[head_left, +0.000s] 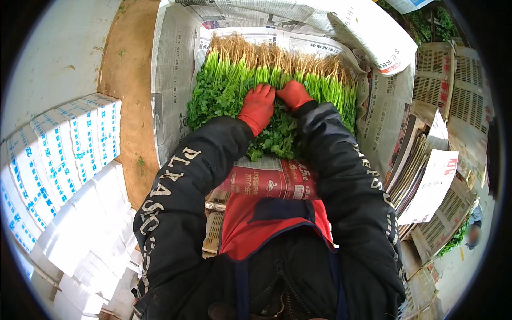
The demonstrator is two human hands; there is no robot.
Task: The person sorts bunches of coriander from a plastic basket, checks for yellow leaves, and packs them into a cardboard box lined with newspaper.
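A thick row of coriander (224, 80) lies in a box lined with newspaper (172, 106), brown roots at the far side and leaves toward me. My left hand (257, 109), in a red glove, rests on the stems near the middle with its fingers stretched out over them. Just to its right, my right hand (294, 95), also in a red glove, is curled closed at the stems and leaves. Some coriander seems gripped there, its fingertips partly hidden. Leaves hang down between my forearms over a red printed sheet (261, 182) at the near edge.
Newspaper flaps (368, 32) stand up at the far side of the box. White packs with blue print (74, 144) and white boxes (88, 229) are stacked at left. On the right are slatted crates (466, 85), a pile of folded paper (413, 165) and a white sheet (432, 186).
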